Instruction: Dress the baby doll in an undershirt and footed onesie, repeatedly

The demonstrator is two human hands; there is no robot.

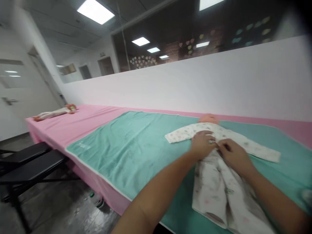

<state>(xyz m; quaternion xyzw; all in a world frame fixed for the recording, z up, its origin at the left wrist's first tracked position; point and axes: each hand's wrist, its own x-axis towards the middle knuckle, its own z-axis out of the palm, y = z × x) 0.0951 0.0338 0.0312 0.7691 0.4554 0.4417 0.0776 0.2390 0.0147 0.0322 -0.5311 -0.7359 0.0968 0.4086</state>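
A baby doll (209, 118) lies on its back on a green towel (126, 143), its head toward the wall. White printed baby clothes (212, 188) cover it, with the sleeves spread to both sides and the legs toward me. My left hand (202, 144) rests over the chest, its fingertips pinching the fabric at the front. Meeting it there, my right hand (232, 155) is closed on the fabric's edge with thumb and fingers together. Whatever small fastening may lie between the fingertips is hidden. A ring shows on my left hand.
Pink cloth (102, 118) covers the long table under the towel. Another dressed doll (55, 113) lies at the far left end. Black folding chairs (31, 165) stand along the left side, near a plastic bottle (97, 200) on the floor. A white wall (170, 84) borders the back.
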